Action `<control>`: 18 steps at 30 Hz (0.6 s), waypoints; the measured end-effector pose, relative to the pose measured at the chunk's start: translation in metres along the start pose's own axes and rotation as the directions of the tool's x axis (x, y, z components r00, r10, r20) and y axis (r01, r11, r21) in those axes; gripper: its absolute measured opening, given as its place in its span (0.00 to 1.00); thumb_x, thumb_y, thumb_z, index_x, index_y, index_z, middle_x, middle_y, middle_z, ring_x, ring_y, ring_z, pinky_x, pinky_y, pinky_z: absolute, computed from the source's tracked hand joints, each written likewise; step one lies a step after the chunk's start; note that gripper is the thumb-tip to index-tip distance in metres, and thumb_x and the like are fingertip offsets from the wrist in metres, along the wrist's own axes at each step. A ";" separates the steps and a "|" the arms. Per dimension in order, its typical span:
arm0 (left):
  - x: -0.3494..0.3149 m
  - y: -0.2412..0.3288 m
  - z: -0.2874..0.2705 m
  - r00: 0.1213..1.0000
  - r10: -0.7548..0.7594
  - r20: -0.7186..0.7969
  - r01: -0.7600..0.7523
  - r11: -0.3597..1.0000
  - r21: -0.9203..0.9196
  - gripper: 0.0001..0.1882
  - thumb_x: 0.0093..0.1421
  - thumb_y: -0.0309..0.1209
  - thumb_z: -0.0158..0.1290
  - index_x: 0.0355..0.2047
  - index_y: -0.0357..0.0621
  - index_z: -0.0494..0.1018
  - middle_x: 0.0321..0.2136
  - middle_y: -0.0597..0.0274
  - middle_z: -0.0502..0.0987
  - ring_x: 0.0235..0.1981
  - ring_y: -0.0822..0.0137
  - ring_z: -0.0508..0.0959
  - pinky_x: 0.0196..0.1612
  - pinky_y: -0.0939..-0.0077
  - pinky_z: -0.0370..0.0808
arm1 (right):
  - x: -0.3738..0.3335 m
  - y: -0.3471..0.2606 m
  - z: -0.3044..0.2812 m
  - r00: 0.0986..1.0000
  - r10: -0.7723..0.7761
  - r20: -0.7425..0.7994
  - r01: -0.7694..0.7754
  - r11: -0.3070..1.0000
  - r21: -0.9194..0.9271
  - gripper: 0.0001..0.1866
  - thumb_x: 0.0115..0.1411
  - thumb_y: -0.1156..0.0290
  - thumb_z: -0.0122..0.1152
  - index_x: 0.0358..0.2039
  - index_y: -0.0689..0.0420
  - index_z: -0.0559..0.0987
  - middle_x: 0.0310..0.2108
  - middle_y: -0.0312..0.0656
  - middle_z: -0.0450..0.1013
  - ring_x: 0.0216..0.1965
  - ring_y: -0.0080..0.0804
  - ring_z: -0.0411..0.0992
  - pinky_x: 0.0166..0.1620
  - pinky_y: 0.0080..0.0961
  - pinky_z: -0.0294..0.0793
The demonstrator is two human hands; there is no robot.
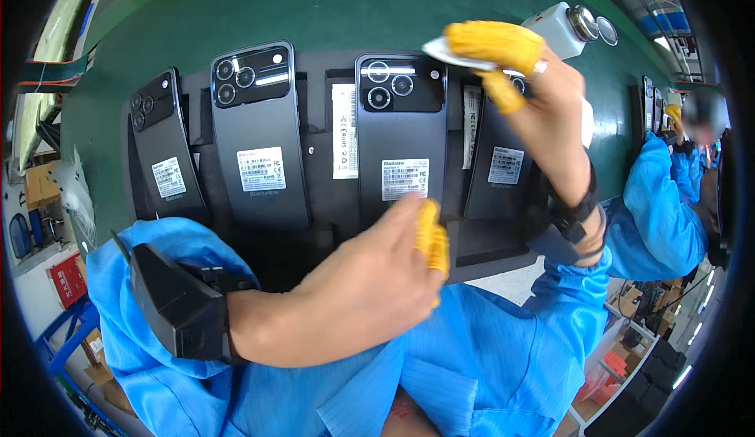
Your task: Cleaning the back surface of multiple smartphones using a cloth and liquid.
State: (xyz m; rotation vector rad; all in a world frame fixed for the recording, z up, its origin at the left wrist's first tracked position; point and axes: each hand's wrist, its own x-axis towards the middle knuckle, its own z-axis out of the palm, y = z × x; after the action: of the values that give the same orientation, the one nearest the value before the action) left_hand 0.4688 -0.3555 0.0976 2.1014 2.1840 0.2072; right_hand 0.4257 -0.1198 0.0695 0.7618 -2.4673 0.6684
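Note:
Several dark grey smartphones lie back side up in a row, each with a camera block and a white label. A far-left phone [167,142] is tilted, beside a second phone [255,130]. By the lower end of the third phone [401,138], my left hand [354,288] has its fingers curled, yellow finger cots on them; what they hold, if anything, is hidden. My right hand [543,99], also in yellow finger cots, pinches a folded white wipe [452,53] above the top of the rightmost phone [497,166], partly covering that phone.
The phones rest on a black tray [316,95] with recesses, on a green table [330,9]. A white bottle with a metal top [558,32] stands at the back right. A clear plastic bag [72,189] hangs at left. Another person in a blue sleeve [661,209] works at right.

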 end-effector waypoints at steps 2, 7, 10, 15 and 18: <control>-0.010 -0.001 0.010 0.996 -0.020 0.082 0.025 0.998 -0.055 0.20 0.50 0.43 0.52 0.30 0.34 0.75 0.42 0.35 0.75 0.53 0.45 0.71 0.61 0.57 0.63 | 0.003 -0.005 0.014 0.991 -0.095 0.095 0.098 0.995 -0.022 0.15 0.47 0.80 0.63 0.38 0.59 0.80 0.37 0.44 0.77 0.36 0.42 0.75 0.42 0.31 0.73; -0.021 -0.008 0.024 0.999 -0.019 -0.042 0.013 0.990 -0.138 0.18 0.51 0.42 0.53 0.25 0.35 0.74 0.40 0.35 0.76 0.53 0.45 0.71 0.60 0.58 0.63 | -0.021 -0.024 0.011 0.979 -0.107 0.174 0.111 0.994 -0.016 0.17 0.41 0.80 0.63 0.36 0.62 0.80 0.37 0.47 0.76 0.36 0.42 0.75 0.42 0.35 0.73; -0.020 -0.007 0.029 0.998 -0.004 -0.065 -0.005 0.991 -0.133 0.17 0.50 0.41 0.54 0.25 0.35 0.75 0.39 0.36 0.76 0.53 0.45 0.71 0.59 0.58 0.65 | -0.032 -0.030 0.012 0.965 -0.168 0.199 0.194 0.974 -0.117 0.17 0.38 0.75 0.61 0.33 0.63 0.80 0.39 0.46 0.76 0.40 0.40 0.75 0.45 0.35 0.75; -0.021 -0.011 0.029 0.996 -0.005 -0.090 -0.009 0.988 -0.156 0.15 0.46 0.38 0.55 0.22 0.35 0.75 0.39 0.37 0.76 0.53 0.46 0.71 0.58 0.59 0.67 | -0.016 -0.040 0.031 0.963 -0.230 0.142 0.231 0.973 0.012 0.14 0.35 0.73 0.60 0.27 0.62 0.78 0.38 0.44 0.77 0.39 0.38 0.75 0.43 0.33 0.75; -0.022 -0.013 0.031 0.994 -0.001 -0.109 -0.015 0.989 -0.145 0.14 0.45 0.37 0.55 0.21 0.36 0.75 0.39 0.38 0.77 0.53 0.47 0.72 0.58 0.59 0.67 | -0.020 -0.031 0.015 0.986 -0.108 0.129 0.101 0.993 0.061 0.11 0.38 0.78 0.63 0.27 0.60 0.79 0.33 0.42 0.77 0.33 0.39 0.75 0.37 0.32 0.74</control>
State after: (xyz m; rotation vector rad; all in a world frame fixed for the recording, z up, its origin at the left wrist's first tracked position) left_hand 0.4618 -0.3776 0.0646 2.0644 2.1462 0.4775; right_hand 0.4547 -0.1431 0.0563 0.9780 -2.5150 0.6680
